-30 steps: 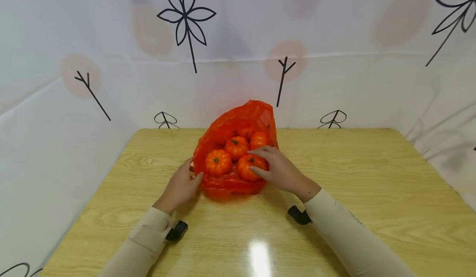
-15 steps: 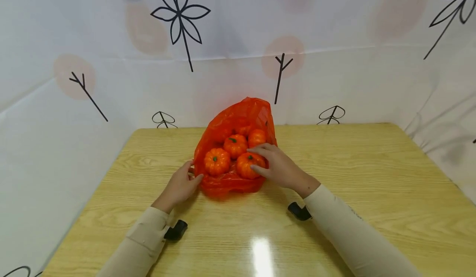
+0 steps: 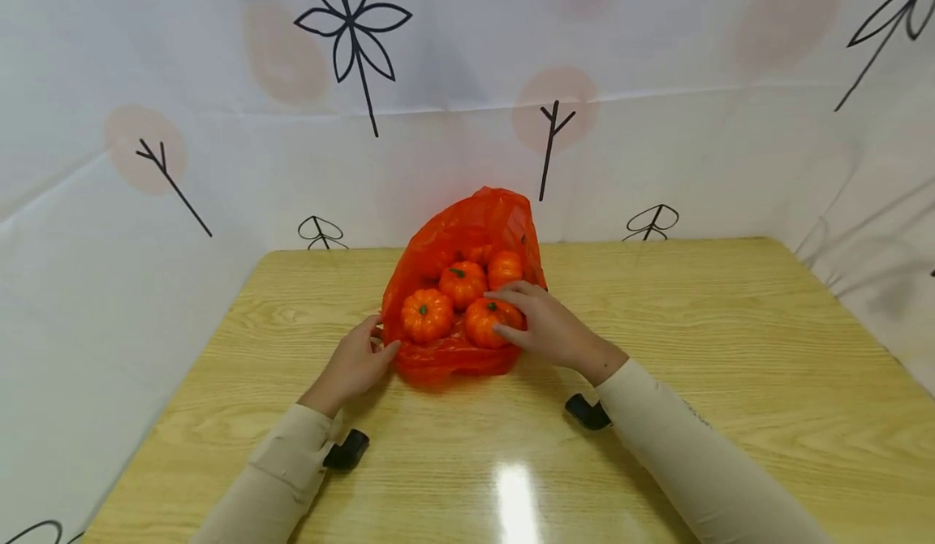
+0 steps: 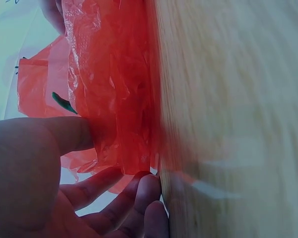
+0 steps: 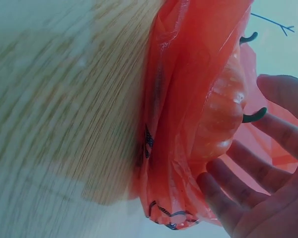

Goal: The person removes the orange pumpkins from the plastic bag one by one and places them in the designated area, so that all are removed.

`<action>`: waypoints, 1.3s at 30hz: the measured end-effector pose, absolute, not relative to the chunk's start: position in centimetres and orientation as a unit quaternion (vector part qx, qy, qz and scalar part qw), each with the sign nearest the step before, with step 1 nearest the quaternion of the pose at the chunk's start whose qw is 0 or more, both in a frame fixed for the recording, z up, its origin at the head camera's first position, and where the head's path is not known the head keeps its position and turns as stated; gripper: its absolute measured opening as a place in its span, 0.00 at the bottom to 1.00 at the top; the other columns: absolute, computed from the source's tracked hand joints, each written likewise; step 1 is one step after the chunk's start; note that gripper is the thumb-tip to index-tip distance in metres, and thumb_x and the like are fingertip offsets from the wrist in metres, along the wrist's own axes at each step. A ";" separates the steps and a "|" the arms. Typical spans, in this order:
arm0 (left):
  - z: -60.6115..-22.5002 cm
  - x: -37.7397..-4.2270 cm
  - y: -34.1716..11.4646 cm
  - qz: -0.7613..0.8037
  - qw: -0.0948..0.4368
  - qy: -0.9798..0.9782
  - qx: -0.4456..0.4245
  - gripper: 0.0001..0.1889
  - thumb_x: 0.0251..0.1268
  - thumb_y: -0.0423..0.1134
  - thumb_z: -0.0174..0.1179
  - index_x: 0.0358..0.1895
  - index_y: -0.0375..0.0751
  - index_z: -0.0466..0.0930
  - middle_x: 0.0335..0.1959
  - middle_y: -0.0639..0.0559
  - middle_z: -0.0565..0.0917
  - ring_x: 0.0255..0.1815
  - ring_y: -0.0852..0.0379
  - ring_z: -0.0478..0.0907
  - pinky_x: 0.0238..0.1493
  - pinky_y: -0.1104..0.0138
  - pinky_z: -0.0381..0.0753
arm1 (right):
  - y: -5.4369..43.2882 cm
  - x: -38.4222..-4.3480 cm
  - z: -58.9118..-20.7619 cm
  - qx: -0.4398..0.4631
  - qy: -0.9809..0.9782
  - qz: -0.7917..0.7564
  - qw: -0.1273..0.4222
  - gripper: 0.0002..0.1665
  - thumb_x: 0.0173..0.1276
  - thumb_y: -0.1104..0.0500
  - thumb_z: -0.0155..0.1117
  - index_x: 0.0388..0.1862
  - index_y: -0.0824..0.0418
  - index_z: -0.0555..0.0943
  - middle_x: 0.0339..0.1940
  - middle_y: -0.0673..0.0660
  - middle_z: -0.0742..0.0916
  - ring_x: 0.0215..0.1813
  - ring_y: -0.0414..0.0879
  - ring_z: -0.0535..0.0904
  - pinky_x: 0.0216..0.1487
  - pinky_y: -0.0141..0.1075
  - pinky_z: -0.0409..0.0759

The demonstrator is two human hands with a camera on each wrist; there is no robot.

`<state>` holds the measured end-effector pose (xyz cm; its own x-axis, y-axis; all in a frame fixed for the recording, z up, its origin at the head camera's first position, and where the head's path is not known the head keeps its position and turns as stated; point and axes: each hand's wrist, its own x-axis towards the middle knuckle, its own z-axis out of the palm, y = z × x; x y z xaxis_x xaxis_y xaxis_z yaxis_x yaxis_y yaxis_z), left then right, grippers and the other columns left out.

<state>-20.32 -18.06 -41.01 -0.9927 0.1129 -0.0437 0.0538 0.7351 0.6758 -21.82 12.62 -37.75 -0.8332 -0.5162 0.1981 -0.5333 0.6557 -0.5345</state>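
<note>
A red plastic bag [image 3: 504, 213] stands on the table with its mouth toward me. Several small orange pumpkins with green stems lie inside, among them a left one [image 3: 427, 315], a middle one [image 3: 463, 286] and a front right one [image 3: 482, 322]. My left hand [image 3: 354, 365] grips the bag's left edge, thumb on the near side and fingers curled round behind. With fingers spread and relaxed, my right hand [image 3: 551, 326] reaches over the front right pumpkin. In the right wrist view, its fingertips touch the side of the pumpkin [image 5: 221, 116] and bag, while the thumb stands apart.
A light wooden table [image 3: 730, 349] extends to both sides of the bag. Behind it hangs a white cloth [image 3: 453, 57] printed with black plant drawings. Black angular pieces show at the left wrist [image 3: 346, 451] and the right wrist [image 3: 588, 414].
The scene has shifted slightly upward in the head view. Both hands stay in place at the bag, and the pumpkins keep their positions in it.
</note>
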 end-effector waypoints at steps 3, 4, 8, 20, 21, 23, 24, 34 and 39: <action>-41.0 -20.4 -18.0 0.360 0.039 0.931 0.045 0.28 0.72 0.41 0.59 0.71 0.36 0.65 0.52 0.40 0.81 0.38 0.53 0.75 0.41 0.64 0.75 | 12.6 -21.8 -37.8 0.290 -0.911 0.293 0.005 0.32 0.69 0.54 0.68 0.71 0.57 0.74 0.68 0.63 0.76 0.70 0.61 0.71 0.66 0.54 0.74; -41.0 -20.4 -18.0 0.359 0.039 0.931 0.045 0.28 0.72 0.41 0.59 0.71 0.36 0.66 0.52 0.40 0.81 0.38 0.53 0.75 0.41 0.64 0.76 | 12.6 -21.8 -37.8 0.291 -0.911 0.292 0.002 0.32 0.69 0.54 0.68 0.71 0.56 0.74 0.69 0.63 0.76 0.71 0.61 0.70 0.67 0.55 0.74; -41.1 -20.4 -18.1 0.360 0.038 0.931 0.047 0.26 0.71 0.41 0.60 0.69 0.36 0.68 0.51 0.40 0.81 0.38 0.53 0.76 0.42 0.64 0.76 | 12.6 -21.8 -38.0 0.289 -0.914 0.284 -0.016 0.34 0.69 0.53 0.68 0.73 0.55 0.72 0.71 0.64 0.74 0.73 0.62 0.68 0.68 0.55 0.73; -41.2 -20.5 -18.1 0.359 0.037 0.931 0.051 0.24 0.71 0.42 0.60 0.66 0.37 0.70 0.50 0.41 0.81 0.38 0.53 0.76 0.41 0.64 0.76 | 12.6 -21.8 -38.2 0.293 -0.915 0.276 -0.017 0.32 0.69 0.54 0.68 0.70 0.56 0.73 0.70 0.62 0.74 0.71 0.59 0.71 0.67 0.53 0.74; -41.2 -20.6 -18.1 0.359 0.037 0.931 0.052 0.24 0.71 0.42 0.60 0.66 0.37 0.70 0.50 0.41 0.81 0.38 0.53 0.75 0.41 0.64 0.76 | 12.6 -21.8 -38.2 0.293 -0.915 0.276 -0.016 0.31 0.69 0.54 0.69 0.70 0.56 0.74 0.69 0.62 0.74 0.70 0.59 0.72 0.67 0.52 0.75; -41.2 -20.6 -18.1 0.360 0.037 0.931 0.054 0.24 0.71 0.42 0.60 0.65 0.37 0.70 0.50 0.42 0.81 0.37 0.53 0.75 0.40 0.64 0.75 | 12.6 -21.8 -38.2 0.293 -0.916 0.274 -0.014 0.30 0.68 0.55 0.69 0.68 0.56 0.75 0.68 0.62 0.75 0.68 0.58 0.74 0.66 0.52 0.76; -41.3 -20.6 -18.1 0.360 0.037 0.930 0.055 0.23 0.71 0.41 0.60 0.65 0.37 0.70 0.50 0.42 0.81 0.37 0.53 0.75 0.40 0.64 0.75 | 12.6 -21.8 -38.2 0.293 -0.917 0.271 -0.012 0.30 0.68 0.55 0.70 0.68 0.56 0.75 0.67 0.62 0.75 0.68 0.57 0.74 0.65 0.51 0.76; -41.3 -20.7 -18.0 0.360 0.037 0.930 0.063 0.22 0.70 0.41 0.61 0.63 0.37 0.71 0.48 0.42 0.81 0.37 0.53 0.74 0.39 0.65 0.75 | 12.6 -21.7 -38.2 0.291 -0.922 0.254 -0.023 0.35 0.64 0.55 0.73 0.68 0.56 0.72 0.67 0.60 0.75 0.63 0.56 0.78 0.64 0.51 0.77; -41.4 -20.7 -18.1 0.361 0.039 0.929 0.065 0.22 0.70 0.41 0.61 0.62 0.37 0.72 0.47 0.42 0.80 0.37 0.53 0.74 0.38 0.65 0.74 | 12.6 -21.6 -38.2 0.294 -0.924 0.244 -0.035 0.37 0.65 0.54 0.73 0.70 0.56 0.69 0.71 0.62 0.74 0.65 0.58 0.78 0.64 0.52 0.77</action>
